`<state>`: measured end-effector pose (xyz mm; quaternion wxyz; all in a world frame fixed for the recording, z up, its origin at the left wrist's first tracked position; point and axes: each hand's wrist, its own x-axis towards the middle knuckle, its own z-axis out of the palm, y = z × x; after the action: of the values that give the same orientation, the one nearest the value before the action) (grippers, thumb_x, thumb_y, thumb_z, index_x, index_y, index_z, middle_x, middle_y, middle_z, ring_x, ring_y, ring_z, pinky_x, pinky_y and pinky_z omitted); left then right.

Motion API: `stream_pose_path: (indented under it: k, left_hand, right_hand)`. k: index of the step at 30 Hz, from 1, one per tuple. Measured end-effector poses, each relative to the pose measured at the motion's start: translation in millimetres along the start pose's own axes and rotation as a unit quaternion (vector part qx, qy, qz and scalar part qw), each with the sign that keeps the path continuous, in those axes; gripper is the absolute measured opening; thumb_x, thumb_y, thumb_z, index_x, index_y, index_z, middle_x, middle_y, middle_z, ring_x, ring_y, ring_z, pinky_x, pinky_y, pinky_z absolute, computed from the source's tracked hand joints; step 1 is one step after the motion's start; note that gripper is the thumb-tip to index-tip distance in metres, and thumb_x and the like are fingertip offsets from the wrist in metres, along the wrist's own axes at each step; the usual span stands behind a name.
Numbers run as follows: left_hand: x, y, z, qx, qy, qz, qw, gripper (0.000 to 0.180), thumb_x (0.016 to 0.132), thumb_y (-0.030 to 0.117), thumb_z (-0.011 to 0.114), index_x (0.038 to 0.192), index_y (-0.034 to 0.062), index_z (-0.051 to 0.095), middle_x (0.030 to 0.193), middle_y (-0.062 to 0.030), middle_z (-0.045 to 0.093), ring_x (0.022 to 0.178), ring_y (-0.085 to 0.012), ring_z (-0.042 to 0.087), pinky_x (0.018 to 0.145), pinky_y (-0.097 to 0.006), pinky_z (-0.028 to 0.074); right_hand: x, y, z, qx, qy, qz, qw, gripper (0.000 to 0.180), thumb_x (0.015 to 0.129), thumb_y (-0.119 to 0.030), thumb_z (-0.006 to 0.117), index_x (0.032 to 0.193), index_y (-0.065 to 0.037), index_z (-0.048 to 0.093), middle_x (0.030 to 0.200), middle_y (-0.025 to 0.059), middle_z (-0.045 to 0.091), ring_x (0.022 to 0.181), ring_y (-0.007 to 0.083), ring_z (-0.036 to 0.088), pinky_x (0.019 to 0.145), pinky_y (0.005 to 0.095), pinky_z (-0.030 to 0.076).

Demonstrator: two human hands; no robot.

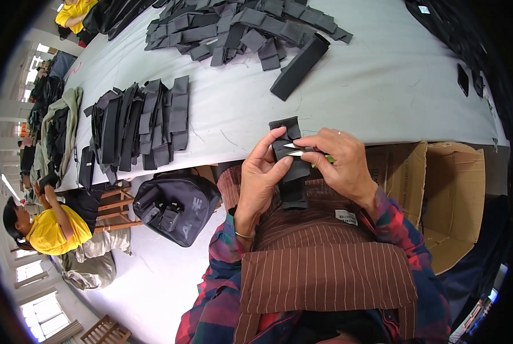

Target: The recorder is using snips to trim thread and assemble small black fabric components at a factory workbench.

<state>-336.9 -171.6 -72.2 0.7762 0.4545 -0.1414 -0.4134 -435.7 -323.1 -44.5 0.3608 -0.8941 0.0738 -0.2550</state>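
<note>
1. Far left: one person in a yellow shirt [53, 229] sat beside the table; a second yellow-shirted person [73, 12] showed at the top left corner; both apart from the wearer's hands.
2. One wooden stool [114, 203] stood below the table edge; one black backpack [176, 209] lay on the floor just beside it.
3. On the white table [382, 86], left part: one fanned group of black fabric strips [142, 123]; count not possible, the strips overlapped.
4. Top centre: one larger heap of black fabric pieces [239, 28]; count not possible; one long black folded piece [300, 66] lay at its right edge, touching the heap.
5. Left hand [262, 175]: closed around one small black fabric piece [291, 163], thumb on the front, fingers behind; the piece was held upright above the lap, near the table edge, not resting on the table.
6. Right hand [339, 163]: gripping one pair of small thread snips [302, 150] with a green handle; two pale blades pointed left, tips against the black piece.
7. One brown striped apron [325, 269] covered the lap.
8. Right: one open cardboard box [451, 189] stood below the table edge.
</note>
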Motion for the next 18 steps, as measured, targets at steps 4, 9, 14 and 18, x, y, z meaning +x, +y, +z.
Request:
stream_pose_path:
  k: [4,9,14,18]
  left_hand:
    - [0.0,-1.3,1.1,0.020,-0.008,0.007,1.000,0.056,0.086,-0.007,0.062,0.138,0.0023,0.044,0.114,-0.0077,0.060,0.101,-0.0092,0.057,0.089,-0.024,0.048]
    - [-1.1,-2.6,1.2,0.049,-0.017,0.008,0.999,0.058,0.085,-0.007,0.063,0.138,0.0020,0.045,0.115,-0.0066,0.060,0.102,-0.0082,0.055,0.090,-0.023,0.046]
    - [0.2,-3.3,0.4,0.056,-0.022,0.012,0.998,0.058,0.084,-0.008,0.063,0.138,0.0021,0.045,0.117,-0.0066,0.059,0.103,-0.0084,0.054,0.091,-0.023,0.046]
    - [-0.5,-3.7,-1.1,0.067,-0.026,0.007,0.997,0.059,0.084,-0.009,0.063,0.138,0.0022,0.045,0.118,-0.0066,0.058,0.105,-0.0084,0.053,0.091,-0.023,0.045]
  right_hand:
    - [1.6,-0.7,1.2,-0.034,0.008,-0.007,0.999,0.011,0.078,-0.015,0.070,0.089,-0.013,0.068,0.076,0.0036,0.063,0.066,0.0240,0.059,0.061,0.0351,0.042]
    - [1.6,0.3,3.1,-0.044,0.017,-0.022,0.999,0.009,0.078,-0.016,0.070,0.086,-0.013,0.067,0.073,0.0021,0.062,0.065,0.0233,0.058,0.060,0.0350,0.042]
    - [0.9,2.2,4.7,-0.031,0.016,-0.018,0.999,0.008,0.078,-0.016,0.070,0.085,-0.013,0.067,0.073,0.0022,0.063,0.064,0.0232,0.058,0.060,0.0345,0.042]
    - [-0.2,3.9,6.1,-0.016,0.018,-0.013,1.000,0.008,0.078,-0.016,0.070,0.084,-0.013,0.067,0.073,0.0024,0.064,0.064,0.0232,0.058,0.061,0.0343,0.042]
